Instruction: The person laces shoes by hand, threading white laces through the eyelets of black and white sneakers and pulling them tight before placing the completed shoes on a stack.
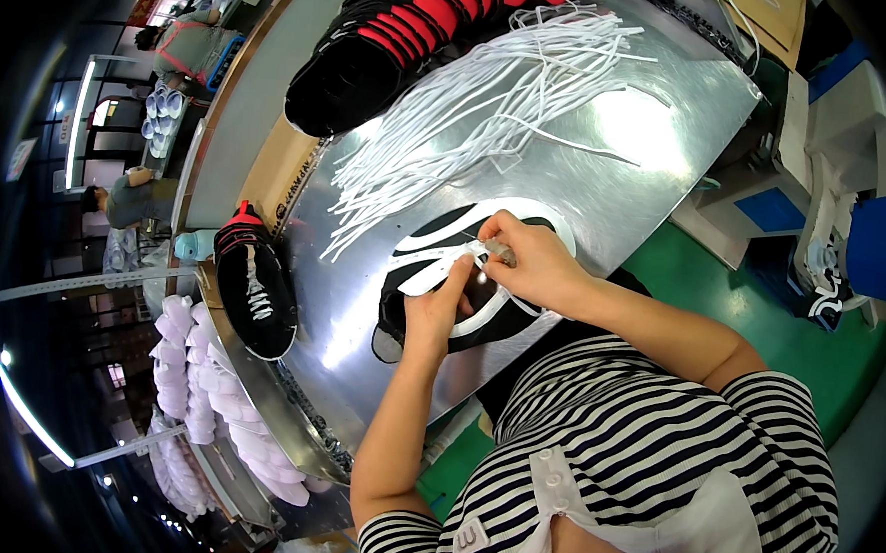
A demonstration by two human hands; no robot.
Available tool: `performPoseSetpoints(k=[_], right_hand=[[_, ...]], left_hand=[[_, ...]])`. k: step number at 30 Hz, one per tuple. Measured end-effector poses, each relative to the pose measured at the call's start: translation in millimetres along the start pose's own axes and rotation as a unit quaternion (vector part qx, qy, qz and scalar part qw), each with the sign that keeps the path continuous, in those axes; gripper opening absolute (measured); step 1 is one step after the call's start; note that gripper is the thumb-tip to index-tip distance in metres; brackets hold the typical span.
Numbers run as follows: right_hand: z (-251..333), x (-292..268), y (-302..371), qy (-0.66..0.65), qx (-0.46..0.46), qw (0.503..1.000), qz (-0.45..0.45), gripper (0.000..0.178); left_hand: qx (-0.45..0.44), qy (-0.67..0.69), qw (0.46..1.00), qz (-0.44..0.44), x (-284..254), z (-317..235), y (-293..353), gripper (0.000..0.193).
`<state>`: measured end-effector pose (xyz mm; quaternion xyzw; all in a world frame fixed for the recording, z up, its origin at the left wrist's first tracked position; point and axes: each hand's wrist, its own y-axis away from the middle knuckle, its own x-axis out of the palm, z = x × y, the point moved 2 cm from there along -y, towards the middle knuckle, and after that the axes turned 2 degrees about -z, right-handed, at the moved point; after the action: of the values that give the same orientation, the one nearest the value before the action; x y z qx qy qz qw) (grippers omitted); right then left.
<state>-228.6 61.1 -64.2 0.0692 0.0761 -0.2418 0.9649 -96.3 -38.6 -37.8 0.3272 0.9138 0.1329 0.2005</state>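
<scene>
A black and white shoe upper (435, 238) lies on the metal tabletop in front of me, its white straps near the middle. My left hand (433, 314) is closed on the edge of a white strap, thumb on top. Close beside it, my right hand (536, 265) is pinched over the same strap area. Something small and greyish shows at its fingertips, too small to name. Beyond the upper, a loose bundle of white shoelaces (472, 108) is spread across the metal tabletop (658, 188).
Black and red shoes (343, 81) stand in a row at the far edge. A single black shoe with red trim (254, 292) is at the left. White shoe-shaped forms (222, 385) hang or stack further left. Cardboard boxes (757, 208) stand at the right by the green floor (693, 280).
</scene>
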Motion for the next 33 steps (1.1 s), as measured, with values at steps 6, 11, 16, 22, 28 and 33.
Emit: performPoseSetpoints(k=[6, 11, 16, 22, 28, 33], right_hand=[[7.6, -15.8, 8.6, 0.05, -0.081, 0.995, -0.003, 0.02], [3.5, -18.3, 2.4, 0.134, -0.12, 0.984, 0.011, 0.014], [7.3, -16.9, -5.8, 0.181, -0.088, 0.978, 0.048, 0.014], [21.5, -21.2, -10.3, 0.234, -0.099, 0.962, 0.1, 0.022], [26.5, -7.7, -12.4, 0.272, -0.063, 0.948, 0.152, 0.03], [24.7, -14.6, -12.5, 0.3, -0.112, 0.937, 0.138, 0.026]], left_hand=[[0.005, -0.001, 1.0, -0.026, 0.6, 0.8, 1.7, 0.012], [0.008, -0.025, 0.999, -0.033, 3.3, -3.7, 3.0, 0.013], [0.016, -0.034, 0.999, -0.033, 3.3, -0.7, 5.0, 0.016], [0.084, -0.017, 0.996, -0.031, 10.5, 2.1, 20.7, 0.02], [0.111, -0.049, 0.992, -0.036, 24.6, -2.0, 32.5, 0.023], [0.048, 0.002, 0.999, 0.003, 6.8, 11.7, 18.7, 0.02]])
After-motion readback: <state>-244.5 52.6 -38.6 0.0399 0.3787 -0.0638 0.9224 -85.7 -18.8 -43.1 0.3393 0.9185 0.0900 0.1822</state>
